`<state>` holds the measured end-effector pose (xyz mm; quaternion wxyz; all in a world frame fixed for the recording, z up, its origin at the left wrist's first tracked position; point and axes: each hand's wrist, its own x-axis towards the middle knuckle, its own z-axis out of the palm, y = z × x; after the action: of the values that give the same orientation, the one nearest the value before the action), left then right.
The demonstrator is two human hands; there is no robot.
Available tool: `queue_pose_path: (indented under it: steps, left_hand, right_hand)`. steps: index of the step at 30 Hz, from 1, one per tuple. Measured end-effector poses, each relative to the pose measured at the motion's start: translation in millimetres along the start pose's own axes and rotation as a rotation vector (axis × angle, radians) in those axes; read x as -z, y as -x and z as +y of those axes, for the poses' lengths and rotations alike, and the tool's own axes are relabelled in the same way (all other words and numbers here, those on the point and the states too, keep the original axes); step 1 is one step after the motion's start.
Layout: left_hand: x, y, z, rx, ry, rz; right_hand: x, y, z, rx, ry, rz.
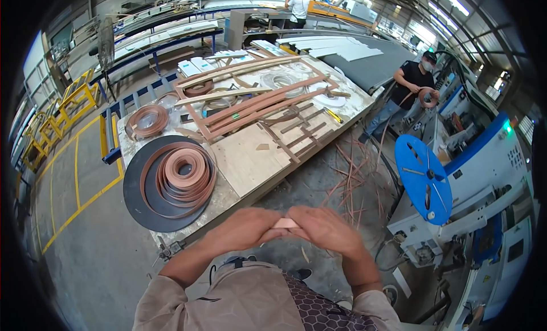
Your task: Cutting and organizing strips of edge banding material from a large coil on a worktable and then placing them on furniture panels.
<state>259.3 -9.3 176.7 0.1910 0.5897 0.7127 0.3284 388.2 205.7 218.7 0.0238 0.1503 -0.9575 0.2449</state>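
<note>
In front of my body, both hands meet over a short piece of reddish-brown edge banding strip point(286, 223). My left hand point(249, 225) is closed on its left end, and my right hand point(322, 227) grips the right end. Only the pale pinkish middle of the strip shows between them; the rest is hidden by my fingers. Just beyond my left hand, a loosely wound coil of edge banding point(170, 170) lies on a black round disc point(137, 197) at the near left corner of the worktable point(253, 157).
Wooden frames point(250, 111), a smaller coil point(147, 121) and clear rings cover the table's far part. Strip offcuts point(347, 183) litter the floor at right. A blue reel point(419, 177) stands on a machine point(484, 183). Beyond it, a person point(416, 74) holds a coil; another person point(297, 9) stands farther back.
</note>
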Motion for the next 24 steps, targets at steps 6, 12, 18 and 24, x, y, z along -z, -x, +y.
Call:
queue_pose_path:
  steps: [6,12,18,24]
  left_hand:
    - [9,10,-11,-0.002,0.175,0.157]
    - [56,17,-25,0.079,0.365,0.277]
    - [-11,9,-65,0.02,0.658,0.217]
    - [-56,6,-91,0.088,0.641,0.482]
  right_hand:
    - [-17,31,39,-0.256,-0.366,0.2]
    - [-110,105,86,-0.474,-0.877,0.583]
    - [-67,96,83,-0.096,-1.08,0.875]
    - [20,55,62,-0.401,-0.404,0.529]
